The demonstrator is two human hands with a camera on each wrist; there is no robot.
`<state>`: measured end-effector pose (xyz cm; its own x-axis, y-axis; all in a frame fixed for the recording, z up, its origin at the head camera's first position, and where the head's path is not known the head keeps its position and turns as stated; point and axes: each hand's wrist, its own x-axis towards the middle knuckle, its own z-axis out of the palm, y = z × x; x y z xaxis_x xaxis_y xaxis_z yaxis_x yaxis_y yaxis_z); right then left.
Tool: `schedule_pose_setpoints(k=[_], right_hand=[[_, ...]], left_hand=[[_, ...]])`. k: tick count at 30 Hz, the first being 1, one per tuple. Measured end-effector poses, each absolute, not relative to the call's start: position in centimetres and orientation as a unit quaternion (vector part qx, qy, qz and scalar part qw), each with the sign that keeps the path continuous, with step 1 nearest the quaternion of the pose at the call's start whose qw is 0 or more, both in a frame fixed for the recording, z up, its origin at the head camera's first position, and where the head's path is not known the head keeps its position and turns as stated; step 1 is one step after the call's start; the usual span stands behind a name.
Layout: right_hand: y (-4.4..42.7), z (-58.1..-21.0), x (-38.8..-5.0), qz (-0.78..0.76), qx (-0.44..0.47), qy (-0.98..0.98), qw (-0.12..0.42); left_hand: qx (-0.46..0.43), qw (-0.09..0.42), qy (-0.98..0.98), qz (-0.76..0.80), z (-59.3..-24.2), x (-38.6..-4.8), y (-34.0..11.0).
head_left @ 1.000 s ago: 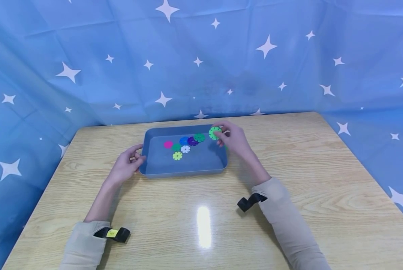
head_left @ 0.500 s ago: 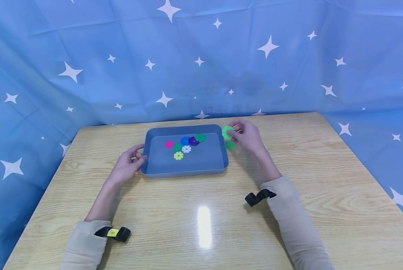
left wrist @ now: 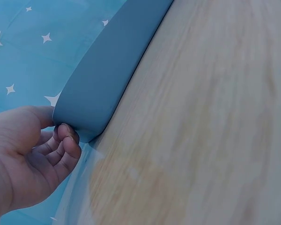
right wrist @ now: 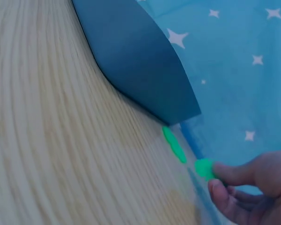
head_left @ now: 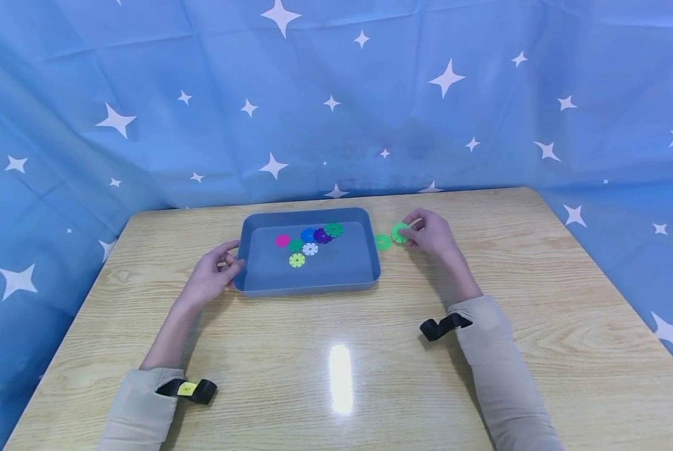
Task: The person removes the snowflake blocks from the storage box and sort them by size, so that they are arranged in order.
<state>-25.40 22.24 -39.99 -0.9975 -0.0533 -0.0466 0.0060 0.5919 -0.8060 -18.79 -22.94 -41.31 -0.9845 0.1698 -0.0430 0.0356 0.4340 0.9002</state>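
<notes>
A shallow blue-grey tray [head_left: 336,269] stands on the table with several notched plastic discs in it. My left hand [head_left: 211,275] grips the tray's left wall, thumb inside and fingers outside; the left wrist view shows it pinching the tray's corner [left wrist: 91,101]. Right of the tray, my right hand [head_left: 431,235] pinches a bright green notched disc [head_left: 399,233] between thumb and fingers. Just left of that lies another green notched disc [head_left: 382,242] on the table, close to the tray's right wall. In the right wrist view the held disc [right wrist: 204,168] is partly covered by the thumb.
Inside the tray lie a pink disc [head_left: 282,241], a yellow-green disc [head_left: 297,260], a white disc [head_left: 310,249], a purple disc [head_left: 322,236] and others in blue and green. Wooden tabletop [head_left: 268,363] surrounds the tray; a blue starred curtain [head_left: 325,125] hangs behind.
My right hand has carried the bright green disc from above the tray's right side out over the table and lowered it beside the other green disc. My left hand stays on the tray.
</notes>
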Motion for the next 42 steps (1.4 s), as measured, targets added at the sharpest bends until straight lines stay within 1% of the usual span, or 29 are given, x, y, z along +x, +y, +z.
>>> schedule_pose_setpoints(k=[7, 14, 25, 36, 42], right_hand=[[22.9, -40.5, -25.4, -0.431, 0.015, 0.901, 0.052], [22.8, -40.6, -25.3, -0.389, 0.023, 0.920, 0.052], [22.5, -41.2, -25.4, -0.369, 0.020, 0.928, 0.046], [22.6, -41.2, -25.4, -0.375, 0.011, 0.926, 0.034], [22.6, -41.0, -25.5, -0.396, -0.005, 0.918, 0.008]], left_hand=[[0.062, 0.064, 0.844, 0.529, -41.4, -18.8, -23.0], [0.068, 0.062, 0.844, 0.529, -41.4, -18.9, -23.0], [0.064, 0.063, 0.844, 0.529, -41.4, -18.8, -22.9], [0.061, 0.062, 0.847, 0.525, -41.7, -19.0, -22.9], [0.058, 0.062, 0.847, 0.524, -41.7, -19.1, -22.9]])
